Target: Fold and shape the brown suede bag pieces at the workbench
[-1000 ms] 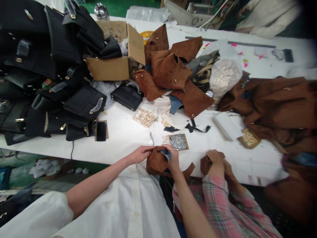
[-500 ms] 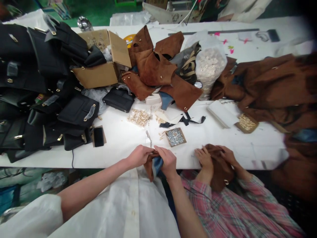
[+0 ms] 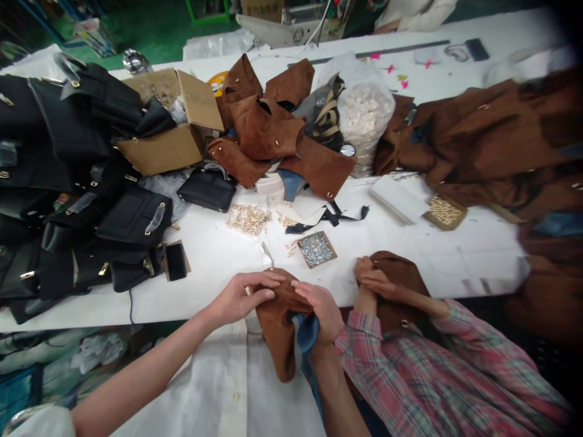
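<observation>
At the table's front edge I hold a brown suede bag piece (image 3: pixel 276 331), its lower end hanging in front of my white shirt. My left hand (image 3: pixel 241 297) grips its upper left side, thumb and fingers on the suede. My right hand (image 3: pixel 324 308) holds the right side, where blue lining (image 3: pixel 306 332) shows below the fingers. Just beyond the suede, a small clear and metallic strip (image 3: pixel 266 255) lies on the table. Close by are a shallow tray of small silver parts (image 3: pixel 316 249) and a clear bag of gold parts (image 3: pixel 248 219).
A co-worker's hands (image 3: pixel 378 282) rest on another brown piece (image 3: pixel 398 267) at my right. Black handbags (image 3: pixel 132 212) are heaped at left, beside a phone (image 3: pixel 175 261). Behind are a cardboard box (image 3: pixel 164 149), brown suede pieces (image 3: pixel 268 130) and a box of gold parts (image 3: pixel 445 211).
The brown suede piece is spread wider and more of it shows. My hands have moved apart from a close pinch at its top edge. The co-worker's hands have come together.
</observation>
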Demonstrator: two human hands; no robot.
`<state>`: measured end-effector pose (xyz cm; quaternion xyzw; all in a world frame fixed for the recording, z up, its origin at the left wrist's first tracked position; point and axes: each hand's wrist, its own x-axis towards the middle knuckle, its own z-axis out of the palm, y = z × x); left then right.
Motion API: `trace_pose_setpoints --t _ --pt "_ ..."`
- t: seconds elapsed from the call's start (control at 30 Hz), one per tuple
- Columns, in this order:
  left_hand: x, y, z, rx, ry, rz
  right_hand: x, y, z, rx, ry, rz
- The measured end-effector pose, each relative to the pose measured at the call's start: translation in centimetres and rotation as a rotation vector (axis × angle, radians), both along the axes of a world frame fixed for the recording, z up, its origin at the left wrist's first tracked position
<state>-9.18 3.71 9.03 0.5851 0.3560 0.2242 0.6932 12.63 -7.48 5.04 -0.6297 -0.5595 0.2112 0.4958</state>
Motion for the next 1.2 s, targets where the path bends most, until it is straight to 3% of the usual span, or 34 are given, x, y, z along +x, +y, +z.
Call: trace_pose_setpoints --t 0.13,0.23,0.37,0.47,0.57,0.7,0.9,1.07,1.2 --pt "0.0 -0.3 0.3 -0.010 0.071 -0.044 -0.1 -0.5 -2.0 0.010 0.044 -0.120" --pt "0.7 0.9 -1.7 0.027 0.233 -0.067 0.2 -0.8 -4.7 -0.127 0.217 -0.165" --pt "4.8 5.0 -8.3 0.198 0.456 -0.111 0.9 -1.5 -7.5 -0.297 0.297 -0.157" --pt "9.8 8.4 -14.3 0.409 0.569 -0.265 1.2 -2.4 -8.6 -0.315 0.322 -0.164" --pt "13.9 10.5 -19.7 0.444 0.692 -0.266 1.4 -3.2 -9.7 -0.333 0.365 -0.169" --pt "14.8 11.4 -24.4 0.420 0.824 -0.217 1.9 -3.6 -11.6 -0.341 0.456 -0.158" --pt "12.4 11.7 -27.6 0.419 0.941 -0.284 3.4 -3.1 -13.9 -0.355 0.568 -0.193" --pt "13.9 12.4 -29.6 0.510 0.988 -0.340 4.3 -2.6 -14.5 -0.319 0.518 -0.217" --pt "15.3 13.5 -30.4 0.603 0.977 -0.470 4.3 -2.1 -14.8 -0.328 0.498 -0.248"
